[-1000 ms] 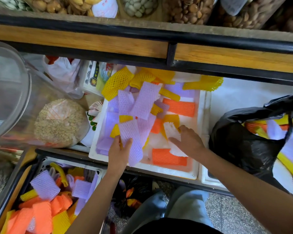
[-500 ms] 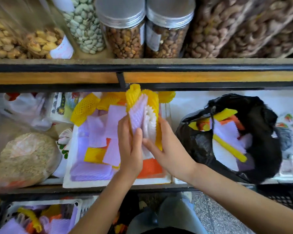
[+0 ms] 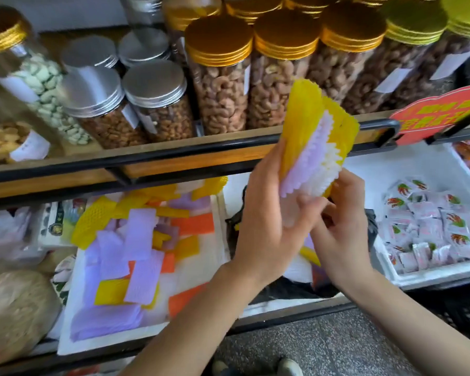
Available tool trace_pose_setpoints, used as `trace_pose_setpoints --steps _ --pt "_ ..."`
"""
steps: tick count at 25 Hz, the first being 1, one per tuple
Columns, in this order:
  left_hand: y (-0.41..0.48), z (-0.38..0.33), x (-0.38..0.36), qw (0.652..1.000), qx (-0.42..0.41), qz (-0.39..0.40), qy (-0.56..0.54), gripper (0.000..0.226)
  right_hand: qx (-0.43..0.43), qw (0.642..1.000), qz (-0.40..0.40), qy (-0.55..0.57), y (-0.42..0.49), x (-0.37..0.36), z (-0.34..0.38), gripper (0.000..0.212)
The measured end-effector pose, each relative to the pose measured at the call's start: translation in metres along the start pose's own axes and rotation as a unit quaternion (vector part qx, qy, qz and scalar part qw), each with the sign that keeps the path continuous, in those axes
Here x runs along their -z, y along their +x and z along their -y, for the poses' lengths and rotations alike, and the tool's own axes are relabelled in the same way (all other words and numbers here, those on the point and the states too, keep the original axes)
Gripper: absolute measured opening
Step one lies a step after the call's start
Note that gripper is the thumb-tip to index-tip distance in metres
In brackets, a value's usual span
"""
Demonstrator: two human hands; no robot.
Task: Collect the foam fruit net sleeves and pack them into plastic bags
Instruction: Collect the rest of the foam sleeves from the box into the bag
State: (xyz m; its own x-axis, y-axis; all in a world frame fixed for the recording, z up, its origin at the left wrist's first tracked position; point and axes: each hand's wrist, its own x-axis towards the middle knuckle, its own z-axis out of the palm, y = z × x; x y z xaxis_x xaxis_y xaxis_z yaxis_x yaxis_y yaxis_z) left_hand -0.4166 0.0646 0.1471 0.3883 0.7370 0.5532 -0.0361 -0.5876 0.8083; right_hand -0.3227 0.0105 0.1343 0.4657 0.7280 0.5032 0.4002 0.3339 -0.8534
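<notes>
- Bundle of net-patterned foam fruit sleeves, 2 o'clock near centre: yellow outside, lilac and white between.
- Loose flat foam sleeves, 8 o'clock: lilac, yellow and orange, on a white foam tray.
- Crumpled plastic bag, 5 o'clock: black.
- Round jar lids: gold at 12 o'clock, silver at 11 o'clock.
- Scalloped card sign, far 2 o'clock: red, yellow characters.
- Small sachets, 3 o'clock: white, red-and-green print.

- fanned stack of sleeves: yellow, lilac and white foam net, held upright over the black bag
- loose sleeves: purple, yellow and orange, scattered in the white tray
</notes>
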Motion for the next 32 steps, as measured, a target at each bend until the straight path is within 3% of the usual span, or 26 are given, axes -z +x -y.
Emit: trace_pose_setpoints --steps 2,5,8,11,13,15,18,21,25,29,32 --pt "0.005 0.006 -0.029 0.997 0.056 0.031 0.040 0.078 -0.056 0.998 0.027 -0.018 -0.001 0.025 -0.013 0.042" --pt "0.003 0.033 -0.056 0.981 0.156 0.032 0.110 0.075 -0.134 0.978 0.153 -0.054 -0.009 0.057 -0.045 0.048" --pt "0.002 0.052 -0.066 0.964 0.198 0.043 0.173 0.070 -0.107 0.957 0.187 -0.197 0.000 0.088 -0.089 0.056" --pt "0.008 0.057 -0.069 0.953 0.235 0.046 0.188 0.073 -0.100 0.888 0.235 -0.382 0.023 0.108 -0.124 0.062" --pt "0.012 0.057 -0.070 0.944 0.247 0.062 0.212 0.069 -0.122 0.843 0.263 -0.453 0.034 0.116 -0.129 0.044" --pt "0.014 0.061 -0.074 0.937 0.240 0.093 0.236 0.063 -0.137 0.884 0.194 -0.403 0.043 0.126 -0.125 0.020" --pt "0.013 0.073 -0.091 0.906 0.174 0.201 0.328 0.061 -0.166 0.936 0.074 -0.302 0.061 0.152 -0.119 0.025" --pt "0.008 0.080 -0.120 0.861 0.141 0.343 0.349 0.070 -0.180 0.937 0.059 -0.295 0.071 0.168 -0.118 0.026" --pt "0.009 0.097 -0.154 0.829 0.153 0.393 0.367 0.059 -0.173 0.947 0.044 -0.268 0.066 0.173 -0.114 0.026" --pt "0.003 0.110 -0.169 0.744 0.122 0.494 0.433 0.056 -0.188 0.939 0.032 -0.286 0.067 0.174 -0.113 0.021" --pt "0.003 0.104 -0.171 0.756 0.103 0.475 0.438 0.056 -0.190 0.928 0.062 -0.315 0.067 0.176 -0.114 0.019"
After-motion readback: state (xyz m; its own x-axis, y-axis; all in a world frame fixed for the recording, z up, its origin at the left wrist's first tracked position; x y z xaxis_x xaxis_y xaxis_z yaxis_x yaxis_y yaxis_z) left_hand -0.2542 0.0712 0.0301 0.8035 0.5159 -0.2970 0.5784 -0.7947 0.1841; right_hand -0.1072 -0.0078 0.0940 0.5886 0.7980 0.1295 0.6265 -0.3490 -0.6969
